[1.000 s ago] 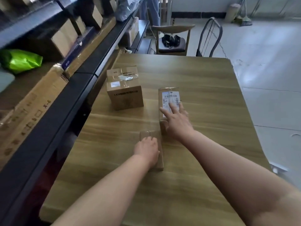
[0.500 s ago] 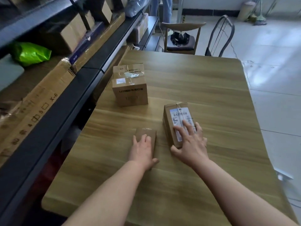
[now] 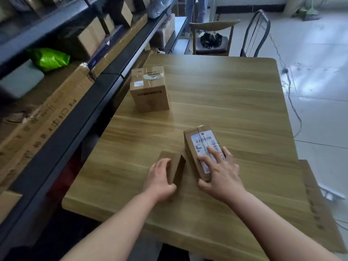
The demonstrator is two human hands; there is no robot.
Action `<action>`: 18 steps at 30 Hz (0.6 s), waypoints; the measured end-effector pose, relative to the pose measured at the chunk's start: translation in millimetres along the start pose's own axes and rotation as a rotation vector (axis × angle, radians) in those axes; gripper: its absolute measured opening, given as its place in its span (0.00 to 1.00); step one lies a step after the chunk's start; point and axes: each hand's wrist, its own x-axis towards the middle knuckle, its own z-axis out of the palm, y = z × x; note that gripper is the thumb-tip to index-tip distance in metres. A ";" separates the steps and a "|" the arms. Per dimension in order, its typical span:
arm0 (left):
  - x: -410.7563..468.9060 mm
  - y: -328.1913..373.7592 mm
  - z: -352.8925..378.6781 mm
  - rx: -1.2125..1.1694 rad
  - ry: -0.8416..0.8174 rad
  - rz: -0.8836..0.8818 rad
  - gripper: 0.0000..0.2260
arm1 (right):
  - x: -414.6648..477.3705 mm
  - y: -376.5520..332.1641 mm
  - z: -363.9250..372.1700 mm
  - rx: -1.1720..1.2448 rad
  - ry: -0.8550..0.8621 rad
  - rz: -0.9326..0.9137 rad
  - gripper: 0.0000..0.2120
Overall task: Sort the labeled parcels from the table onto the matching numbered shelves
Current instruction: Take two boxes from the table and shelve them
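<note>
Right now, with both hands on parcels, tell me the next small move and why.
Probably slide the right hand back so its fingers clear the label on the labelled parcel, so that the shelf number can be read. The fingers cover the label's near part. The left hand grips the small box, which shows no label.

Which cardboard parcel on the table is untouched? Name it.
The taped cube-shaped brown cardboard box, farthest away; left hand grips the small plain box, right hand the long labelled box.

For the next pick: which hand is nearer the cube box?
Left. The left hand grips a small parcel before the cube box; the right hand, farther right, holds the labelled parcel.
</note>
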 end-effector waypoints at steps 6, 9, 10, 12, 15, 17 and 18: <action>-10.0 -2.5 -13.2 -0.477 0.194 -0.301 0.29 | -6.7 2.5 -7.7 0.051 -0.051 -0.015 0.33; -13.2 1.3 -15.4 -0.175 0.333 -0.235 0.25 | -7.0 2.1 -8.2 0.040 -0.066 -0.027 0.33; -14.2 5.6 -13.0 -0.103 0.314 -0.167 0.23 | -7.8 2.3 -7.7 0.033 -0.068 -0.034 0.33; -18.0 13.7 -5.6 0.043 0.186 -0.128 0.24 | -9.2 2.2 -6.9 0.023 -0.073 -0.046 0.33; -19.8 15.5 0.2 0.014 0.118 -0.201 0.29 | -9.9 2.5 -8.3 0.018 -0.086 -0.054 0.33; -16.8 14.1 -3.9 -0.086 0.133 -0.192 0.29 | -9.3 4.3 -10.0 0.028 -0.096 -0.049 0.33; -15.4 12.6 -7.0 -0.141 0.133 -0.193 0.29 | -9.2 5.3 -11.1 0.034 -0.100 -0.046 0.33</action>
